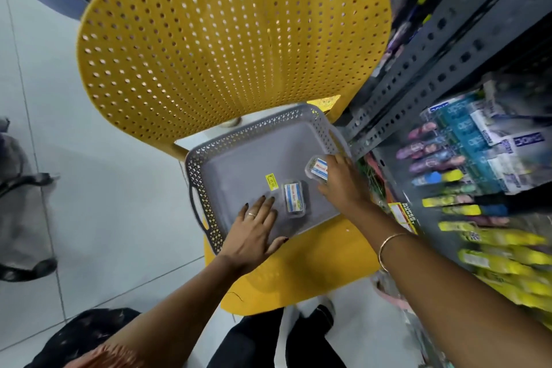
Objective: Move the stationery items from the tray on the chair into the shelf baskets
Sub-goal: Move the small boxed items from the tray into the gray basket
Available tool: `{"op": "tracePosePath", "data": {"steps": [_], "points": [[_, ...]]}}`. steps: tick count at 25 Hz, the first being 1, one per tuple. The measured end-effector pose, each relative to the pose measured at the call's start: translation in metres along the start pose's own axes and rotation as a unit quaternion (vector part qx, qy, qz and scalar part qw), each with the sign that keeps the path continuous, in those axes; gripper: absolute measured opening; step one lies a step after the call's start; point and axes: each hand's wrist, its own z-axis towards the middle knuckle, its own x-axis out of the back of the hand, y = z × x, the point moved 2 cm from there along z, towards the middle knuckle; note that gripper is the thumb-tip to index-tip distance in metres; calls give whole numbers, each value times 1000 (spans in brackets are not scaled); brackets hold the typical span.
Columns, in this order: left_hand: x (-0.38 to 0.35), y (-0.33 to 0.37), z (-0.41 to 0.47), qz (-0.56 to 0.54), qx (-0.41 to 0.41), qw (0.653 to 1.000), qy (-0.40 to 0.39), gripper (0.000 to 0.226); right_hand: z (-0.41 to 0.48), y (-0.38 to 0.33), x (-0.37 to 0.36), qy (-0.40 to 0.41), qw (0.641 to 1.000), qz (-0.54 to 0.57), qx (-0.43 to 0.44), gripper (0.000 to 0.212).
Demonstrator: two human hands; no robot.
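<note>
A grey perforated tray (pixel 239 155) rests on the seat of a yellow chair (pixel 227 39). One small clear box with a blue and white label (pixel 294 199) lies flat in the tray's near part. My left hand (pixel 254 231) lies flat on the tray floor just left of that box, fingers spread, holding nothing. At the tray's right rim, my right hand (pixel 343 185) grips a second small labelled box (pixel 317 169), lifted slightly above the tray floor. A yellow price sticker (pixel 272 182) is stuck to the tray floor.
A grey metal shelf frame (pixel 433 69) stands right of the chair. Its shelves hold packs of pens and markers (pixel 448 164) and yellow packets (pixel 507 254), blurred. Tiled floor lies to the left. My dark trousers and shoes (pixel 307 334) show below the seat.
</note>
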Motion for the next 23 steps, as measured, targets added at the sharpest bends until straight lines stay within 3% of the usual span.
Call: {"op": "tracePosePath", "data": {"steps": [5, 11, 17, 20, 23], "points": [[71, 24, 13, 9, -46, 998, 41, 80, -20, 0, 95, 61, 997, 47, -14, 54], [187, 68, 42, 40, -179, 975, 124, 80, -85, 5, 254, 177, 978, 112, -20, 52], [294, 190, 57, 79, -356, 903, 229, 72, -220, 55, 390, 308, 938, 111, -115, 48], [308, 256, 48, 28, -436, 866, 242, 69, -287, 96, 411, 336, 918, 98, -186, 55], [306, 341, 28, 6, -518, 819, 245, 69, -370, 145, 410, 342, 895, 83, -273, 42]]}}
